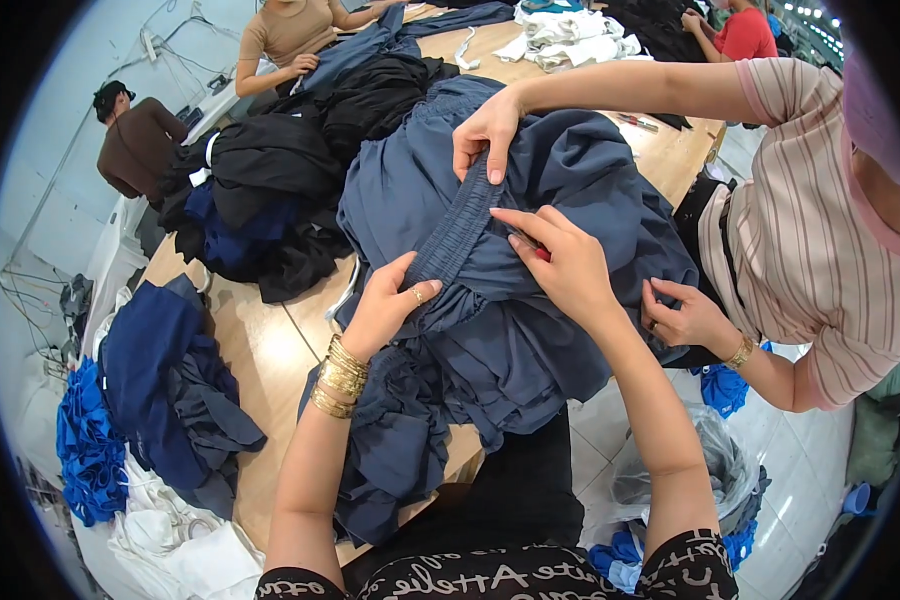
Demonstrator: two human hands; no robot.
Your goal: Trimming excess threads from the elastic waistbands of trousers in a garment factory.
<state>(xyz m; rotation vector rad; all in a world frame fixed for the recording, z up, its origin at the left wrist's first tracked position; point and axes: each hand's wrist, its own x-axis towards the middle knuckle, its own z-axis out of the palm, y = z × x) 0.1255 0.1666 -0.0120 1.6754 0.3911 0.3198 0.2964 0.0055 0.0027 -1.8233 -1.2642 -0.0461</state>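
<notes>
A heap of slate-blue garments [580,190] lies in front of me. On top runs a gathered elastic waistband [457,232]. My left hand [382,300], with gold bangles and a ring, pinches its near end between thumb and fingers. Just right of the band is my right hand [566,262], closed around a small tool [542,253] with a red part; most of it is hidden in the fingers. Its index fingertip is at the band's edge. A co-worker's hand [490,130] presses on the band's far end, and that person's other hand [682,318] touches the heap's right side.
Black garments [270,165] are piled at the far left, navy ones [165,350] nearer on the wooden table [270,345]. White cloth [570,42] and a red-handled tool [638,122] lie farther back. The co-worker in a striped top [780,215] stands close on my right; others work beyond.
</notes>
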